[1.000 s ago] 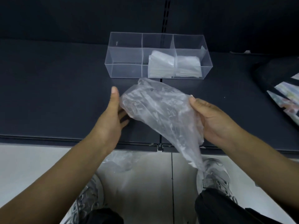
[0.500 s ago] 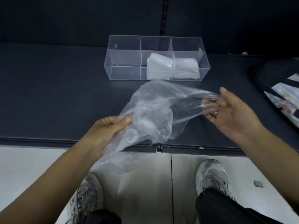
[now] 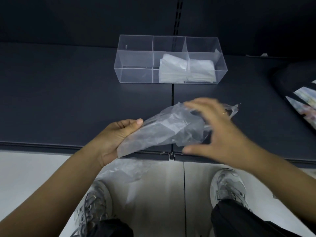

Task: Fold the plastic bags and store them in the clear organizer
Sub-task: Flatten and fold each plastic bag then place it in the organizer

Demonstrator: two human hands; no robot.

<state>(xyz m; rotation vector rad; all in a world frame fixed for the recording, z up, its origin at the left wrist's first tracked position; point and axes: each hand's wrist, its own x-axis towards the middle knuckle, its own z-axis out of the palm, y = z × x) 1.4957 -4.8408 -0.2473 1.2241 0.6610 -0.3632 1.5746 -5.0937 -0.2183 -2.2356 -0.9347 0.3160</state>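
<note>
Clear organizer (image 3: 135, 75) stands at the back of the dark shelf (image 3: 51, 100), with folded bags (image 3: 171, 70) in its middle and right compartments. I hold the crumpled plastic bag (image 3: 171, 129) over the shelf's front edge. My left hand (image 3: 116, 139) grips its near end. My blurred right hand (image 3: 220, 129) is above it, fingers spread.

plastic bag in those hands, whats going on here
A person at a dark shelf is handling a crumpled clear plastic bag: the left hand grips one end, the blurred right hand is spread open over the other. Behind, a clear plastic organizer holds folded bags in its middle and right compartments.
</note>
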